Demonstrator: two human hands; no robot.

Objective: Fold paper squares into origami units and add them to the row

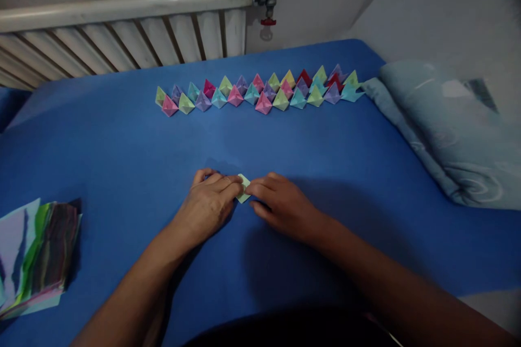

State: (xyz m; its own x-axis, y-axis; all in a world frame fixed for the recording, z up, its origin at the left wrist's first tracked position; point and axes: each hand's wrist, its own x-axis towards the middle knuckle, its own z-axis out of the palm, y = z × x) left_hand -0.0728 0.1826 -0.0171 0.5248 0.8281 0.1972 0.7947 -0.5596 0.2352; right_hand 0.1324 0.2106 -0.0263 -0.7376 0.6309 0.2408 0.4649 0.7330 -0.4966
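Observation:
A small folded piece of pale green paper (243, 188) lies on the blue surface (195, 146) between my two hands. The fingers of my left hand (211, 198) are bent and press on the paper's left side, partly covering it. From the other side, my right hand (283, 203) grips the paper's right edge with thumb and curled fingers. Farther back, folded paper boats (235, 96) in pink, green, blue, purple, yellow and red stand in staggered rows.
A stack of coloured paper sheets (51, 249) lies at the left. On the right is a rolled light blue blanket (439, 124) against the wall. A white radiator (154, 38) and a pipe valve with a red handle (268, 22) are behind the far edge.

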